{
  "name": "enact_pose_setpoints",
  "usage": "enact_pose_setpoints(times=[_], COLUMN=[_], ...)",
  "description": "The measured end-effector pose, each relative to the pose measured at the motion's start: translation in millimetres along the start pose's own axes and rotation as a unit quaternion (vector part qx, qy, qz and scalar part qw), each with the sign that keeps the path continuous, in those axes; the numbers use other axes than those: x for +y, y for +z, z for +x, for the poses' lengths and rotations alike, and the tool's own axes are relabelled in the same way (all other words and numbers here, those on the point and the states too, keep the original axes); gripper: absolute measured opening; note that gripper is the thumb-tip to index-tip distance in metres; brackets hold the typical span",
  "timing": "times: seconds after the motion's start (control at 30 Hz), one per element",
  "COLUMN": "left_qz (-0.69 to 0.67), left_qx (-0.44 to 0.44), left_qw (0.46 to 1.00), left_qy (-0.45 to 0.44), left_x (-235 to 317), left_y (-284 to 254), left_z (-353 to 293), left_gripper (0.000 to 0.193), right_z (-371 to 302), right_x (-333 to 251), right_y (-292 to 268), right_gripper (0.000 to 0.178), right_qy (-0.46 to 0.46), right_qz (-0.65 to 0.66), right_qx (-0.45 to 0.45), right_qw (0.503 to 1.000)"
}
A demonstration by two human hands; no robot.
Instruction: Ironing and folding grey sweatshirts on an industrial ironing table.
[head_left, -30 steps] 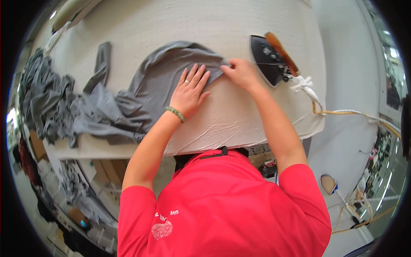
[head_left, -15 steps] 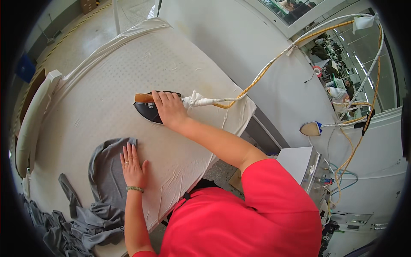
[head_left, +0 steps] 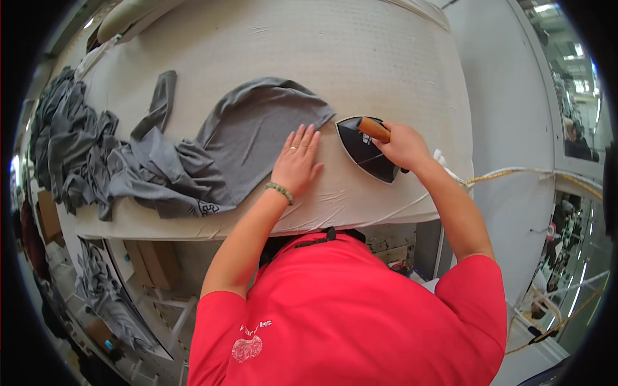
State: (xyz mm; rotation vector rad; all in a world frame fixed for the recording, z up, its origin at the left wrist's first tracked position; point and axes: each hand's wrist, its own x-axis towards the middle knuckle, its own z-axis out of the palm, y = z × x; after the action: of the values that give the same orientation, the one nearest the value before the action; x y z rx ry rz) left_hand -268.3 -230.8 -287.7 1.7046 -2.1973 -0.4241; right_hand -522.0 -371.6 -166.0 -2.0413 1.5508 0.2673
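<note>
A grey knit garment (head_left: 248, 132) lies on the padded ironing table, one rounded part spread flat and the rest bunched to the left. My left hand (head_left: 297, 162) is open and flat, its fingers resting on the spread cloth near its right edge. Just right of the cloth's corner stands a black iron (head_left: 360, 149) with a wooden handle (head_left: 373, 129). My right hand (head_left: 407, 147) is closed around that handle. The iron sits on the table cover, beside the garment; I cannot tell whether its tip touches the cloth.
The ironing table (head_left: 360, 58) has a pale, wrinkled cover. From the iron, a white and yellow hose (head_left: 508, 172) runs off to the right past a pale wall panel. More grey garments (head_left: 71, 151) heap at the left end. Below the table are cardboard boxes (head_left: 156, 264) and more grey cloth (head_left: 106, 299).
The view has swung round toward the left. My right hand has brought the iron closer to the garment's edge. My left hand stays flat on the cloth.
</note>
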Motion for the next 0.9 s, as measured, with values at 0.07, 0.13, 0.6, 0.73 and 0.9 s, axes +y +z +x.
enact_pose_setpoints(times=[0.07, 0.13, 0.6, 0.73, 0.9], left_qz=[-0.002, 0.005, -0.009, -0.015, 0.017], left_qx=[0.005, 0.019, 0.095, 0.277, 0.269], left_qw=[1.0, 1.0, 0.989, 0.946, 0.945], left_qy=[-0.014, -0.01, -0.112, -0.17, -0.185], left_x=[1, -2, -9, -41, -127], left_y=[5, 5, -54, -115, -158], left_z=[-4, -11, -192, -180, -110], left_gripper=[0.079, 0.079, 0.055, 0.026, 0.026], right_z=[1, 10, 2, -29, -24], right_x=[-28, -41, -196, -226, -222], right_y=[-9, -3, 97, 125, 85], right_gripper=[0.03, 0.03, 0.037, 0.033, 0.036], right_qy=[-0.046, -0.069, -0.304, -0.323, -0.222], right_qz=[-0.022, -0.031, -0.153, -0.135, -0.109], right_qx=[0.038, 0.047, -0.145, -0.208, -0.199], right_qw=[0.998, 0.996, 0.929, 0.913, 0.948])
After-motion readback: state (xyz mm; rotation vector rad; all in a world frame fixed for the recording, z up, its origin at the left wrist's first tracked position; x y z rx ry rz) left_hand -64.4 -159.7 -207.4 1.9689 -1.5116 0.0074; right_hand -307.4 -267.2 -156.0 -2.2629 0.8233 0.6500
